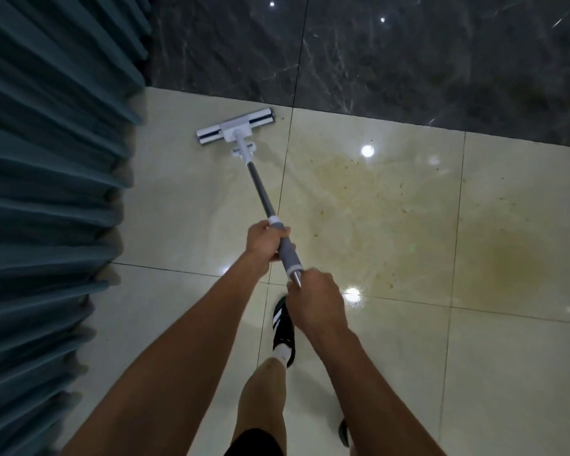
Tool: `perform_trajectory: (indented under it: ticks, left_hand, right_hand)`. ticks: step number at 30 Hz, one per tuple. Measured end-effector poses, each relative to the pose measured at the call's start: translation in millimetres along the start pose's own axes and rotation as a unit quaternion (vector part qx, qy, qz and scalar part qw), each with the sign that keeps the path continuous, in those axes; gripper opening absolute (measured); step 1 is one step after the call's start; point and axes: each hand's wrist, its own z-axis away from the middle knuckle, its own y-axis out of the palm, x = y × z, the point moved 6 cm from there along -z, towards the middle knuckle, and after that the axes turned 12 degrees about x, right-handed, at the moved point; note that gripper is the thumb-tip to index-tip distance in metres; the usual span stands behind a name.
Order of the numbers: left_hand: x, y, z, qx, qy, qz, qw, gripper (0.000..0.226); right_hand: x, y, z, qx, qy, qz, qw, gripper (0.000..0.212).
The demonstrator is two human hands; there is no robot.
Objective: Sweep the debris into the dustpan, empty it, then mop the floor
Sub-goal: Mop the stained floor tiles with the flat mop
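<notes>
Fingers (285, 232) of the left hand (264, 240) are curled round the grey sleeve of the mop (259, 189); its metal end is gripped by the right hand (316, 299). At upper centre the flat white head is laid on glossy cream tiles (507, 373) — beside pleated teal curtains (46, 192), near a yellowish speckled stain (369, 205).

An indoor room, likely a home: glossy cream floor tiles (392, 373), teal pleated curtain (46, 192), dark marble wall (375, 60).
</notes>
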Motion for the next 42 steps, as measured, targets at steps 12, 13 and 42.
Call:
perform_trajectory:
  ticks: [12, 13, 42]
  left_hand:
    - [40, 31, 28, 0.039, -0.015, 0.005, 0.999, 0.03]
    - [45, 34, 30, 0.034, -0.01, -0.003, 0.999, 0.024]
    - [188, 94, 96, -0.023, 0.017, -0.001, 1.0, 0.014]
  right_hand:
    - [-48, 20, 22, 0.047, -0.012, -0.009, 0.999, 0.036]
    - [-56, 26, 31, 0.057, -0.023, -0.014, 0.998, 0.04]
    - [-224, 90, 159, 0.066, -0.118, -0.106, 0.985, 0.051]
